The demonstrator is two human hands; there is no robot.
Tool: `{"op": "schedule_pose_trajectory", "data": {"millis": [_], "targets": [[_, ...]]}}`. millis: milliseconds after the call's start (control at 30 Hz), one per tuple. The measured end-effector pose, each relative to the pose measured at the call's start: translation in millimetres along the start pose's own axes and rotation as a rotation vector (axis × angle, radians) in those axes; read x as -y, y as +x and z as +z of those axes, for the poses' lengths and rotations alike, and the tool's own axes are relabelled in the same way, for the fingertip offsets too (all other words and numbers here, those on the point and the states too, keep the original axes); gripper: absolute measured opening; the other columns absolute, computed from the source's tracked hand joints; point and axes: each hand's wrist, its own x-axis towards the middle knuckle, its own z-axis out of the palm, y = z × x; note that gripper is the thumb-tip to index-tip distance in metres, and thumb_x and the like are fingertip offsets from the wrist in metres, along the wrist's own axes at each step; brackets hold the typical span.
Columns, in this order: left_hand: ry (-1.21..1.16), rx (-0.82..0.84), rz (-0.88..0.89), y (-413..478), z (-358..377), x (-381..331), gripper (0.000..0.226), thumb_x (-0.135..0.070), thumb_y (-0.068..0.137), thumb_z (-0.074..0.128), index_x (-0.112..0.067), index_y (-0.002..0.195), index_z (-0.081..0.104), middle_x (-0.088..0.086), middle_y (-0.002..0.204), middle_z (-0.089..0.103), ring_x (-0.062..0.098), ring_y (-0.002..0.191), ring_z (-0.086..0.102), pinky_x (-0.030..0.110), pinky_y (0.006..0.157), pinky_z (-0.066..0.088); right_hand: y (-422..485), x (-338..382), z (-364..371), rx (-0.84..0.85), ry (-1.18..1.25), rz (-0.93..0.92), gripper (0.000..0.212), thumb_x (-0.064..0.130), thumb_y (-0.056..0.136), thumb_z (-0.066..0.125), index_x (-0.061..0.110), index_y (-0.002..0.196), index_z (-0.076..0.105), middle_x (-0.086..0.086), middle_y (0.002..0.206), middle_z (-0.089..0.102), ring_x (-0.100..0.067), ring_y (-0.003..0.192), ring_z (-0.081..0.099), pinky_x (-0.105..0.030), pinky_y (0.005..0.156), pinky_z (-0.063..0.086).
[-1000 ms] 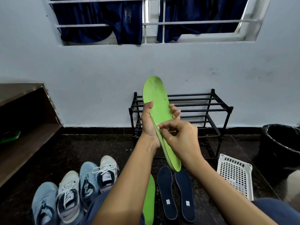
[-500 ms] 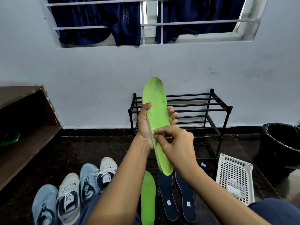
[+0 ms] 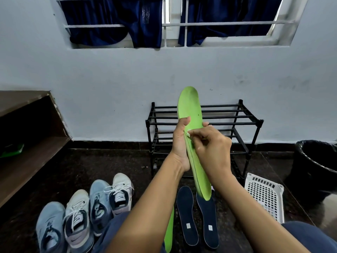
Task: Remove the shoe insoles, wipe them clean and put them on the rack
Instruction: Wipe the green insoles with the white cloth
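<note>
Watching from my end, the pale wall [image 3: 109, 79] fills most of the view, with a barred window [image 3: 173, 24] and dark blue curtains [image 3: 113, 21] up top. Below it runs the dark speckled floor [image 3: 109, 165], and a brown wooden shelf [image 3: 27, 161] juts in on the left. Dead centre against the wall stands the black rack [image 3: 228, 111], two tiers of bars. A black bin [image 3: 317, 157] sits far right, and a white basket [image 3: 264, 196] lies on the floor just in front of it. Four shoes [image 3: 78, 216] line up side by side at lower left, toes toward me. On the floor between the forearms lie two dark insoles [image 3: 187, 212] next to each other, and a second green insole [image 3: 169, 232] pokes out beside the left arm.

Now the action: the green insole [image 3: 190, 106] is held up in the air in front of the rack, standing nearly upright, one end high and the other hanging over the dark pair. The left hand [image 3: 179, 143] is clamped on its middle, thumb on the near face, fingers wrapped behind with their tips showing at the far edge. The right hand [image 3: 213, 150] has its fingers curled, thumb and forefinger nipped together on the insole just beside the left thumb. A pale speck [image 3: 188, 132] shows at those fingertips, and I cannot tell what it is.
</note>
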Motion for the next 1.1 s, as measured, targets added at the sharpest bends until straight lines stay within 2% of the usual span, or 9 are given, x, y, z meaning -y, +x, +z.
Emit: {"op": "schedule_pose_trajectory", "data": {"millis": [200,300,500,600,700,767,900,1000,1100], "targets": [[-0.044,0.044,0.073,-4,-9,-13,0.069,-0.051,0.054,0.076,-0.004,0.1,0.056,0.008,0.093,0.056,0.021,0.086,0.057,0.031,0.077,0.051,-8,11,-6,0.238,0.084,0.097,0.022,0.0,0.075,0.07,0.019,0.083,0.077,0.005,0.077,0.072,-0.003,0.077,0.064,-0.009,0.075,0.047],[-0.062,0.022,0.135,-4,-19,-23,0.076,-0.049,0.048,0.082,-0.002,0.103,0.058,0.008,0.094,0.063,0.021,0.088,0.062,0.031,0.078,0.054,-16,16,-7,0.318,0.136,0.126,0.02,0.003,0.074,0.072,0.021,0.081,0.077,0.01,0.07,0.07,0.002,0.073,0.062,-0.001,0.067,0.039],[-0.069,0.02,0.185,-3,-4,-14,0.072,-0.051,0.05,0.08,-0.003,0.099,0.056,0.009,0.09,0.059,0.02,0.083,0.06,0.027,0.074,0.052,-5,10,-11,0.247,0.135,0.149,0.02,0.004,0.073,0.072,0.022,0.079,0.077,0.014,0.067,0.067,-0.001,0.072,0.062,-0.001,0.069,0.037],[-0.076,0.035,0.153,-2,5,-7,0.069,-0.049,0.05,0.081,-0.007,0.097,0.055,0.005,0.09,0.058,0.018,0.083,0.058,0.027,0.076,0.052,5,4,-9,0.166,0.096,0.163,0.017,0.003,0.075,0.073,0.018,0.081,0.077,0.005,0.078,0.072,-0.002,0.066,0.062,-0.001,0.07,0.04],[-0.055,0.047,0.093,-1,11,0,0.069,-0.05,0.047,0.082,-0.009,0.095,0.056,0.003,0.091,0.057,0.018,0.081,0.059,0.03,0.077,0.052,11,-2,-7,0.057,-0.009,0.104,0.015,0.003,0.075,0.072,0.015,0.082,0.077,-0.003,0.095,0.073,-0.013,0.079,0.067,-0.022,0.08,0.05],[-0.028,0.05,0.072,-1,12,1,0.07,-0.051,0.047,0.082,-0.008,0.095,0.056,0.004,0.092,0.058,0.019,0.081,0.058,0.03,0.076,0.052,12,-3,-9,0.037,-0.051,0.085,0.015,0.003,0.075,0.071,0.015,0.083,0.077,-0.003,0.097,0.073,-0.016,0.083,0.068,-0.028,0.082,0.051],[-0.044,0.044,0.067,-5,3,-8,0.074,-0.05,0.046,0.083,-0.004,0.099,0.059,0.011,0.097,0.062,0.023,0.089,0.062,0.032,0.084,0.053,2,5,-13,0.175,0.049,0.112,0.019,0.001,0.075,0.072,0.018,0.081,0.077,0.003,0.079,0.073,0.008,0.068,0.06,-0.001,0.069,0.041],[-0.048,-0.006,0.134,-5,-9,-20,0.09,-0.05,0.041,0.085,0.003,0.109,0.06,0.016,0.104,0.067,0.026,0.097,0.067,0.034,0.092,0.052,-11,15,-14,0.318,0.134,0.155,0.02,0.003,0.074,0.072,0.021,0.08,0.077,0.01,0.068,0.069,0.006,0.066,0.06,-0.001,0.065,0.039],[-0.061,-0.002,0.174,-6,-12,-24,0.093,-0.049,0.039,0.086,0.003,0.111,0.058,0.014,0.104,0.067,0.024,0.095,0.068,0.032,0.085,0.054,-12,14,-15,0.353,0.186,0.183,0.021,0.004,0.074,0.072,0.025,0.078,0.077,0.009,0.066,0.07,0.0,0.063,0.062,-0.009,0.065,0.045]]}}
